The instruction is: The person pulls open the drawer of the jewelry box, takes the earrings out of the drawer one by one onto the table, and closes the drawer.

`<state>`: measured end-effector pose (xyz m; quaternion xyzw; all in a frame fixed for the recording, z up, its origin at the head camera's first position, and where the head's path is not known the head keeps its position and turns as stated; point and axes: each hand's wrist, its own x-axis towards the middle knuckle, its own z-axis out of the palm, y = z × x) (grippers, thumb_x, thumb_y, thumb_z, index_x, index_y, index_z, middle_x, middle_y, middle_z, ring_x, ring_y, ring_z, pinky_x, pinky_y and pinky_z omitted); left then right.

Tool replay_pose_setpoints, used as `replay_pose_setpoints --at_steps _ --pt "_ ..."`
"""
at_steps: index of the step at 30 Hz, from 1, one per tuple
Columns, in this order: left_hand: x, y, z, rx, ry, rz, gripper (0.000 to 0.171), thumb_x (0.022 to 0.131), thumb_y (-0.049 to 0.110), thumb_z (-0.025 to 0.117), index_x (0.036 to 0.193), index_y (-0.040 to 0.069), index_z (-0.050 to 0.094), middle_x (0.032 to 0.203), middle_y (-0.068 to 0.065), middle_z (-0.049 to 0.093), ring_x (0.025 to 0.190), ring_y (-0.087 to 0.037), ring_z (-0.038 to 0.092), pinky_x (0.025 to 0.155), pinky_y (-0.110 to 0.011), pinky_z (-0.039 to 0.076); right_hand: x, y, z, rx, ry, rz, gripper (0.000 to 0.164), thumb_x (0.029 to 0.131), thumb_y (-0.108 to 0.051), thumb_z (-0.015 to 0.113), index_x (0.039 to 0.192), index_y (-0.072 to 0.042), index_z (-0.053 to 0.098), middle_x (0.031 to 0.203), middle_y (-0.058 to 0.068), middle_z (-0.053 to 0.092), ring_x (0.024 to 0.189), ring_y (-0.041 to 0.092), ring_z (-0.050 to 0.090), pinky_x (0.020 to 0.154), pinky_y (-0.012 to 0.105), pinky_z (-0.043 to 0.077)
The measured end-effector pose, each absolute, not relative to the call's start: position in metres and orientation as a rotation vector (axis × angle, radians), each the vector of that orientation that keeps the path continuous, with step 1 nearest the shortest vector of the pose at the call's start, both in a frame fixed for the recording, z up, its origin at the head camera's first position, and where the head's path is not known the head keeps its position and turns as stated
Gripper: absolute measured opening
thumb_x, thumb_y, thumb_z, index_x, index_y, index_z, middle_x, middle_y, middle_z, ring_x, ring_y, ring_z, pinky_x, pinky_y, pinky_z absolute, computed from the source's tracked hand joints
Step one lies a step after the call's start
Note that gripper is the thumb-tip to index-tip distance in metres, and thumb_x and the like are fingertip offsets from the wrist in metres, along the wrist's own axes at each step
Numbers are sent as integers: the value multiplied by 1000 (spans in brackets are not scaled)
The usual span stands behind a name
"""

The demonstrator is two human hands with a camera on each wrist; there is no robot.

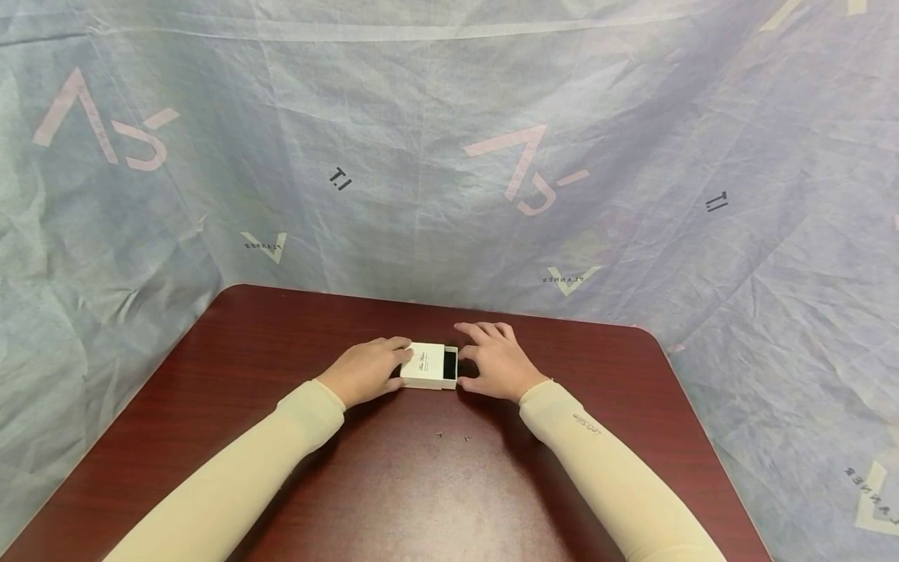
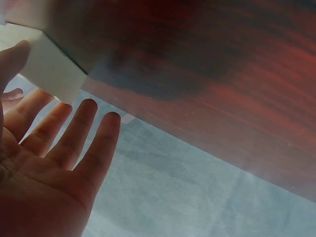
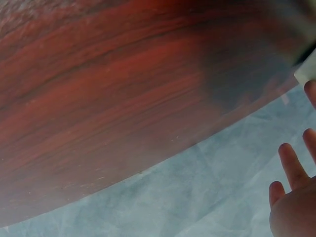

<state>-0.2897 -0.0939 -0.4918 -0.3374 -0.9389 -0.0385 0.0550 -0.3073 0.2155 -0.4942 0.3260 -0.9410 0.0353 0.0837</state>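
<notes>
A small white drawer box (image 1: pixel 424 365) with dark print on its lid lies flat on the table. Its inner tray (image 1: pixel 450 385) is partly slid out to the right and shows a black inside. My left hand (image 1: pixel 367 371) grips the sleeve's left end, thumb on the near side and fingers on the far side. In the left wrist view the thumb and fingers stand on two sides of the white box (image 2: pixel 54 66). At the tray's right end, my right hand (image 1: pixel 499 363) holds it with thumb and a bent finger, other fingers raised.
Two tiny metallic pieces (image 1: pixel 440 435) lie on the dark red wooden table (image 1: pixel 393 499) nearer to me; their kind is too small to tell. A grey printed cloth (image 1: pixel 421 156) hangs behind and at both sides of the table.
</notes>
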Motion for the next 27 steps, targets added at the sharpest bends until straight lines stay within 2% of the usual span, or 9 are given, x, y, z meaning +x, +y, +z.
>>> replay_pose_setpoints --at_steps 27 --pt "-293 -95 -492 -1046 -2854 -124 50 107 34 91 150 9 80 167 -14 71 143 -37 78 112 -51 69 -310 205 -493 997 -2802 113 34 99 -46 93 122 -22 91 183 6 54 162 35 56 132 66 42"
